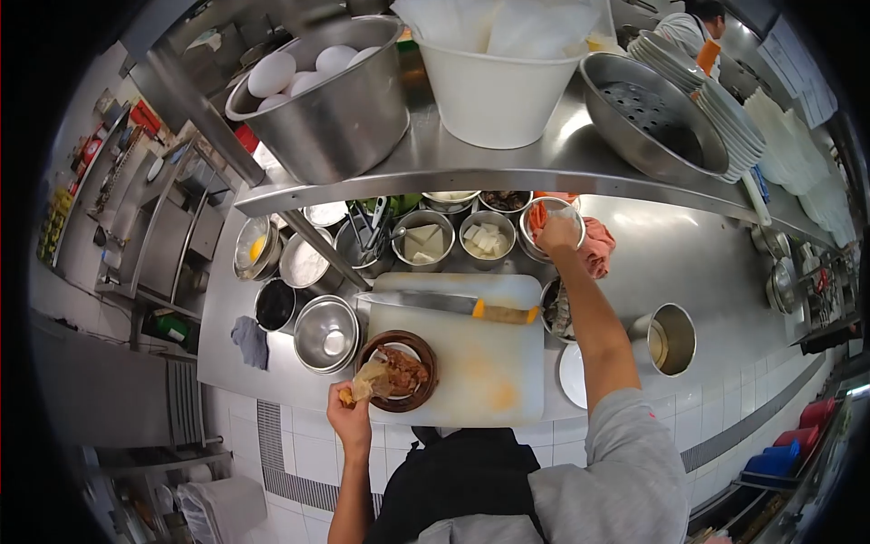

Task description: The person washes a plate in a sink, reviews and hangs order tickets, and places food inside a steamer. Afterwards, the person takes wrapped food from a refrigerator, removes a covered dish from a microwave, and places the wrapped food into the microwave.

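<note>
Fingers [336, 395] of the left hand [351, 419] pinch a crumpled yellowish piece [369, 382] over the brown bowl [432, 367] of dark food [406, 373] at the edge of the cutting board [467, 354]; beyond, the right hand [559, 235] reaches to a metal bowl [529, 243] of orange strips [539, 213], its grip impossible to tell.

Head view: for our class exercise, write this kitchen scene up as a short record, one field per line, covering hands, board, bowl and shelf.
Left hand: holding a crumpled yellowish piece at the brown bowl's left side
Right hand: at a metal bowl with orange pieces; grip unclear
Cutting board: knife lying on it, yellow handle to the right
Brown bowl: brown food inside; at the board's left edge
Shelf: pot of eggs, white bucket
</note>
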`<state>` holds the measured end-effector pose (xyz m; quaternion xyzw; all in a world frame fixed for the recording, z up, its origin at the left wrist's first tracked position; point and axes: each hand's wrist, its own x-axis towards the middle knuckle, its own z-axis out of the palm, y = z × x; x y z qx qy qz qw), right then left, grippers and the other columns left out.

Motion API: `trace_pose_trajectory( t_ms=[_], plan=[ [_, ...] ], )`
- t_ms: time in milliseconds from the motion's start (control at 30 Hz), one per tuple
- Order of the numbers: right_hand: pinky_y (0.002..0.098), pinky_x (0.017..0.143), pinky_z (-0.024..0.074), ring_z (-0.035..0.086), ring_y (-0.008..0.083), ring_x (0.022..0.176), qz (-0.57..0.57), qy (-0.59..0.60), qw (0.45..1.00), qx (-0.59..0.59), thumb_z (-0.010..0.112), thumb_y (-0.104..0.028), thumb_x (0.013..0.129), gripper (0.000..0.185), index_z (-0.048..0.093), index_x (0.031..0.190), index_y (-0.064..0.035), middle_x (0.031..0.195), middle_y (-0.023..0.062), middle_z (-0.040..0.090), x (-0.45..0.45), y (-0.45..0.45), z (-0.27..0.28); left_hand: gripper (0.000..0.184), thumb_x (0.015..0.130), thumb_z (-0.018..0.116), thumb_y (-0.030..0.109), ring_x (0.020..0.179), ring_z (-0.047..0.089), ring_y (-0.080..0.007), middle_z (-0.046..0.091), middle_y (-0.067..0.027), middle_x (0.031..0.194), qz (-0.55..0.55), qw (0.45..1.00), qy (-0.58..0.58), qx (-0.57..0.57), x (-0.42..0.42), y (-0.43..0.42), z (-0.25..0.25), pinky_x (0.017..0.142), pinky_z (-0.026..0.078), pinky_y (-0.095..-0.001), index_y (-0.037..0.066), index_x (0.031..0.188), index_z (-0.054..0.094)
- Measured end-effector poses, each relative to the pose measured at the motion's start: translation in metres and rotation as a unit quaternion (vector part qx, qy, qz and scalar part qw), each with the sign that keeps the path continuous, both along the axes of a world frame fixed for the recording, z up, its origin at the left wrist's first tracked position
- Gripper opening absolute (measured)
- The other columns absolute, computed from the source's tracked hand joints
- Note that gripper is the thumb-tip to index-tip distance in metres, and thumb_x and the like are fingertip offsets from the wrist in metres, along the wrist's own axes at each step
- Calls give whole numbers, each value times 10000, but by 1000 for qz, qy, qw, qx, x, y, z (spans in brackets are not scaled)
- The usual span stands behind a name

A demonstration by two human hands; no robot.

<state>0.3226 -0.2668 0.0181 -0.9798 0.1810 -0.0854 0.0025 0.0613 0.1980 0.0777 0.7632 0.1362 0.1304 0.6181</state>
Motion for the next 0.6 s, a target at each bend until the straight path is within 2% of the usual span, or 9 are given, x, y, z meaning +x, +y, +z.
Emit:
trace_pose_trajectory(
  t_ms=[67,133,200,300,400,467,500,567,600],
  plan=[
    [409,822,532,684,295,875,3,17,1000,15,676,-331,796,227,766,900,-151,885,128,720,5,-5,1,193,811,706,-46,759,511,-67,543,16,837,11,1000,6,0,-2,-1,4,699,444,-210,23,911,555],
    [417,812,536,685,298,870,2,24,995,101,666,-305,797,218,763,902,-140,889,138,718,7,-13,8,183,825,703,-34,762,505,-64,538,18,834,10,1000,-16,-6,-3,-2,6,697,438,-208,23,914,553],
    [417,805,538,687,301,867,29,26,994,102,664,-295,803,216,759,907,-132,888,134,718,5,-16,15,180,829,702,-30,762,501,-64,537,18,835,16,1000,-11,-16,-5,-1,2,697,435,-207,23,913,552],
    [411,811,539,687,299,873,-27,-26,992,123,656,-274,809,192,755,897,-135,879,114,722,10,-30,23,176,835,699,-25,760,494,-64,536,19,836,21,999,-19,-25,-2,-3,5,695,430,-208,25,913,549],
    [397,816,541,685,294,897,24,-70,992,106,643,-255,822,176,752,903,-142,904,123,717,8,-45,38,176,838,699,-20,763,491,-65,535,18,840,22,998,-41,-30,0,-4,11,700,429,-210,25,913,546],
    [398,818,544,679,300,934,13,15,997,73,640,-220,818,151,750,900,-155,949,132,710,7,-49,43,177,839,699,-17,767,490,-66,534,17,842,20,998,-53,-36,1,-7,15,706,430,-210,25,913,544],
    [398,818,544,679,300,934,13,16,997,72,640,-220,818,151,750,900,-155,949,132,710,5,-48,43,177,840,699,-16,776,495,-67,537,14,847,18,997,-59,-36,1,-8,17,716,433,-211,24,915,544],
    [402,818,547,671,312,963,44,103,994,-22,643,-178,803,141,746,897,-163,984,134,704,-3,-39,42,177,841,699,-15,784,500,-69,540,12,852,17,997,-63,-35,4,-9,18,727,436,-212,22,918,543],
    [402,818,547,671,312,963,47,103,993,-22,643,-178,803,141,746,897,-163,984,134,704,-7,-38,35,176,841,697,-16,792,505,-70,544,9,858,10,997,-62,-34,5,-9,18,733,438,-212,20,922,545]
  ],
)
